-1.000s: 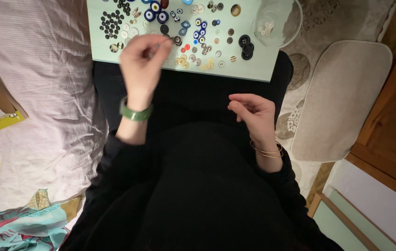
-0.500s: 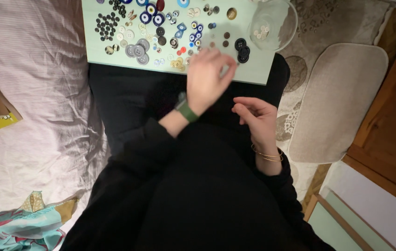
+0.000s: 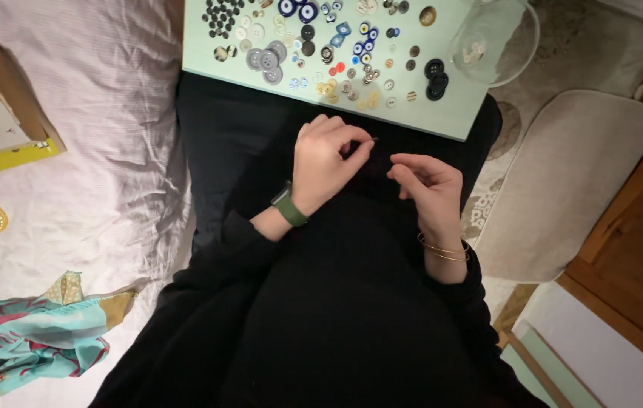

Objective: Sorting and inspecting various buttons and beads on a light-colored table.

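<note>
1. Over the lap, head view: left hand curled, fingertips pinched on something small and dark, too tiny to identify; right hand loosely curled just beside, apparently empty.
2. Beyond, pale green board strewn with buttons, glass bowl at its right corner.

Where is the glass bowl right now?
Head view, top right: the glass bowl sits at the pale green board's right corner, just right of the black buttons.

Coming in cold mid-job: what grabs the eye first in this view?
The pale green board at the top, strewn with sorted buttons in black, white, grey and blue. Below it, both hands meet over the black-clothed lap: left hand pinched, right hand close beside. A glass bowl sits on the board's right end.
</note>
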